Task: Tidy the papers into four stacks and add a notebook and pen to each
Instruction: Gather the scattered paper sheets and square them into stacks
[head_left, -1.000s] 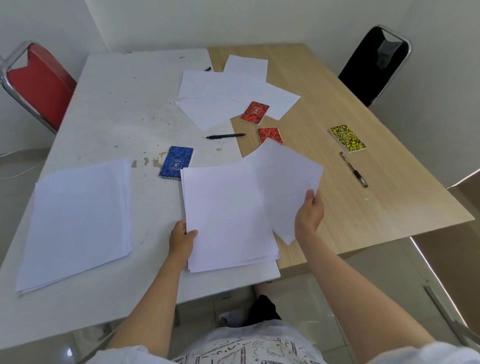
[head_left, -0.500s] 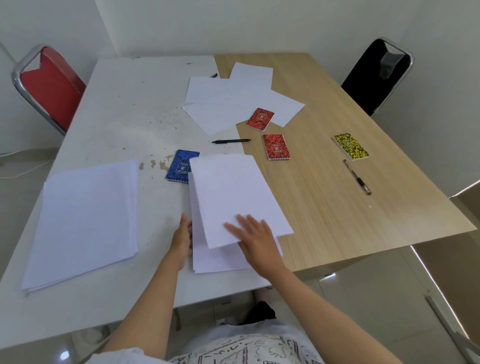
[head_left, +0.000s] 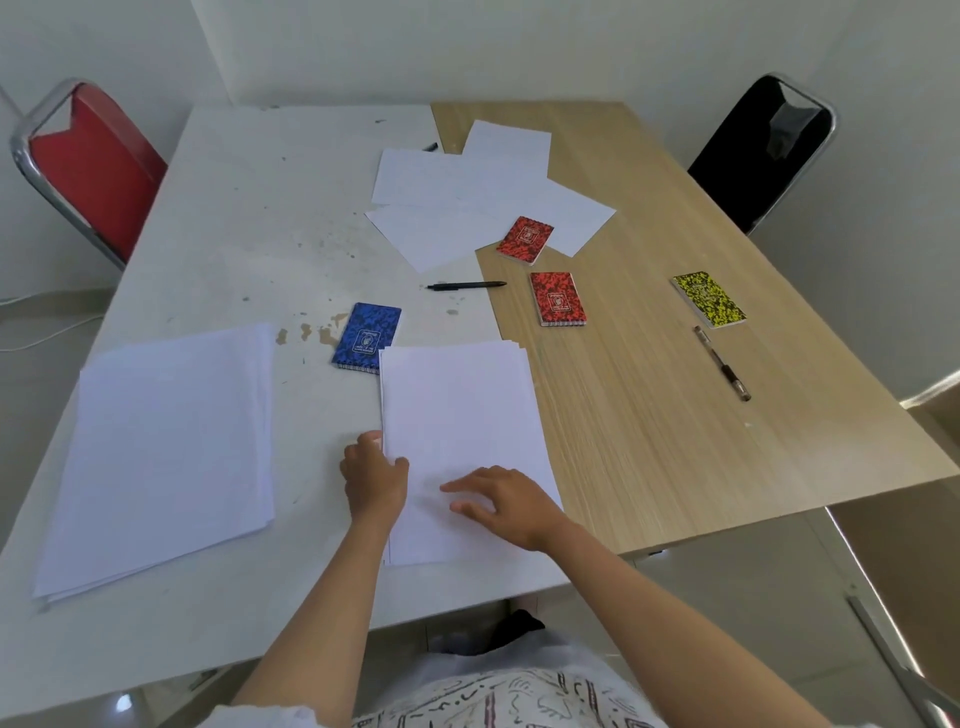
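Observation:
A squared paper stack (head_left: 457, 415) lies near the table's front edge. My left hand (head_left: 375, 475) grips its left edge, thumb on top. My right hand (head_left: 501, 501) rests flat on its lower part, fingers spread. A second stack (head_left: 166, 447) lies to the left. Loose sheets (head_left: 467, 197) are scattered at the far middle. A blue notebook (head_left: 368, 335) touches the near stack's top left corner. Two red notebooks (head_left: 524, 240) (head_left: 557, 299) and a yellow one (head_left: 709, 299) lie on the wooden half. A black pen (head_left: 466, 285) lies in the middle, another pen (head_left: 723, 362) at the right.
The white table (head_left: 249, 234) adjoins a wooden table (head_left: 675, 441). A red chair (head_left: 88, 161) stands at the far left, a black chair (head_left: 763, 150) at the far right. A third pen tip (head_left: 430, 147) peeks from under the far sheets.
My right hand laid the sheet it held onto the near stack, and both hands squared it. The top sheet now lines up with the pile.

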